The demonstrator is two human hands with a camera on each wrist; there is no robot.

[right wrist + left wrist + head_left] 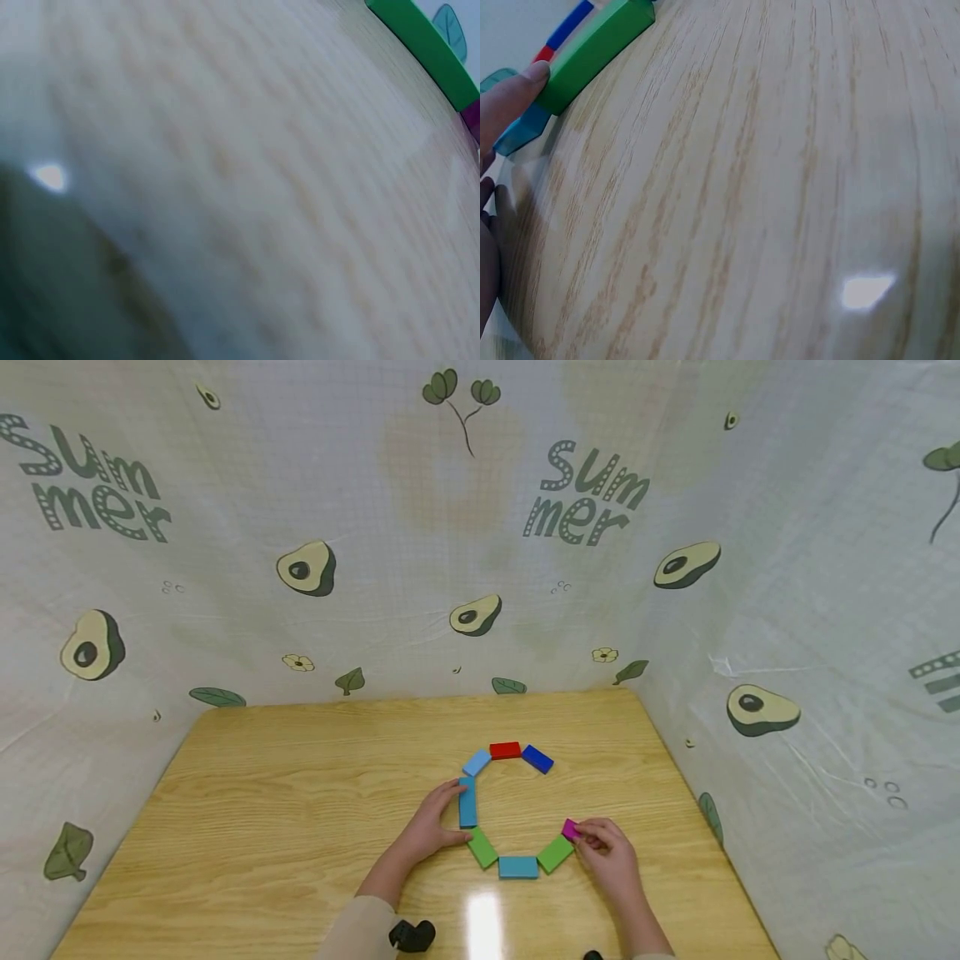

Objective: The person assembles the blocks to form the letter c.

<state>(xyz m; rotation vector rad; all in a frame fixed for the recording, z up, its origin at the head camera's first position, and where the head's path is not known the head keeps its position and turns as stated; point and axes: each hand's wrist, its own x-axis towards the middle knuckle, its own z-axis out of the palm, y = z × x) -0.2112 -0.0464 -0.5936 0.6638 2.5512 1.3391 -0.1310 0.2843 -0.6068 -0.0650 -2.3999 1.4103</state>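
Note:
Flat coloured blocks lie end to end in an open ring. My left hand (pixel 429 828) is spread at its left side, with fingertips on a long blue block (pixel 468 810) and the thumb against a green block (pixel 483 848). That thumb shows at the near end of the green block (pixel 604 52) in the left wrist view. My right hand (pixel 613 860) pinches a magenta block (pixel 569 828) at the upper end of another green block (pixel 556 854). The right wrist view catches only a sliver of the magenta block (pixel 473 117) beside the green one (pixel 424 49).
Between the two green blocks lies a blue block (pixel 518 867). Farther back, a light blue block (pixel 477 763), a red block (pixel 505 751) and a dark blue block (pixel 537 759) continue the ring. A printed cloth (pixel 420 635) borders the wooden table (pixel 285 793) behind and at both sides.

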